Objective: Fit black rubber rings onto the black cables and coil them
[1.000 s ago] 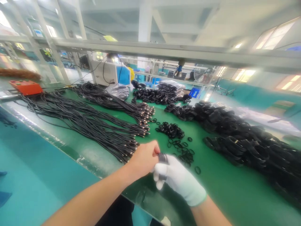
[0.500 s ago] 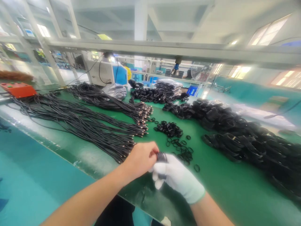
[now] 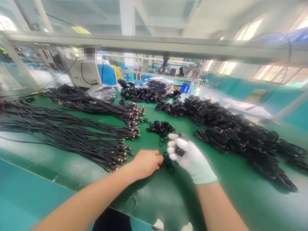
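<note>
My right hand (image 3: 186, 157), in a white glove, is closed around a small coiled black cable (image 3: 183, 137), whose loops stick out above the fingers. My bare left hand (image 3: 148, 163) is low over the table with its fingers curled together, right beside several loose black rings (image 3: 169, 165). Whether a ring is between those fingertips is hidden. Just beyond both hands lies a heap of small black rings (image 3: 160, 128). To the left, long black cables (image 3: 79, 131) lie in bundles with their metal plug ends toward the middle.
A long pile of coiled black cables (image 3: 223, 128) covers the right side of the green table (image 3: 154, 199). At the back are more coils (image 3: 141, 94), a plastic bag (image 3: 102, 93) and a white-and-blue machine (image 3: 89, 73). A metal rail (image 3: 149, 43) crosses above.
My hands have come apart. The left has left the coiled cable and moved down to the loose rings; the right has lifted away with the coil. The view has turned to the right.
</note>
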Demonstrator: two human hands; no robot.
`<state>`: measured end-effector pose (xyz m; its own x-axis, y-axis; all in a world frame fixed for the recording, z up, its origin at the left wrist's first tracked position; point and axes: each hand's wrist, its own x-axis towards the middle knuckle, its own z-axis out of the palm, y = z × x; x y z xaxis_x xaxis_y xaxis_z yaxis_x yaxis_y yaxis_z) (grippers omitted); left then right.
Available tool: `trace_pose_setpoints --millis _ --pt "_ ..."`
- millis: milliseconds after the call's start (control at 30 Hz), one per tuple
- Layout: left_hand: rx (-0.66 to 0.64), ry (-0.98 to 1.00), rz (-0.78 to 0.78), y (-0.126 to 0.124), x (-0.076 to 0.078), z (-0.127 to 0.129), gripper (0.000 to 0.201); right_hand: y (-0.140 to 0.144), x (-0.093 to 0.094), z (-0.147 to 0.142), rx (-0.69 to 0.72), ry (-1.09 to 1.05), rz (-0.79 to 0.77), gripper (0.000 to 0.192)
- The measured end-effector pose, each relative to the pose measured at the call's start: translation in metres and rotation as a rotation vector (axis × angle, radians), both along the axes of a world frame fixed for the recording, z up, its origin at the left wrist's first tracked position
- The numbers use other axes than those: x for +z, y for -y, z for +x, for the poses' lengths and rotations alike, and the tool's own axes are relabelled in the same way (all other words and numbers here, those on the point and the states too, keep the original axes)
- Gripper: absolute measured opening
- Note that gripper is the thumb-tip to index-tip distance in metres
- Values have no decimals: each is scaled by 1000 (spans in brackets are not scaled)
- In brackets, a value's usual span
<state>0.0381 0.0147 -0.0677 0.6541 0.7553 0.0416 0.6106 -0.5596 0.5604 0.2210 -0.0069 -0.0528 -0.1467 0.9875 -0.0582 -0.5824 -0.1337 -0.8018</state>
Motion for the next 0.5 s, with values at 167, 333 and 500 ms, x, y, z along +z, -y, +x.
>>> trace_pose_setpoints --millis 167,333,500 --pt "108 247 -175 0 9 -9 8 3 3 -11 -4 93 -41 36" --pt "271 829 -676 5 11 -6 19 2 -6 -36 -25 121 -43 40" --pt "355 744 -527 13 1 2 25 4 -15 -48 36 -21 -73 34"
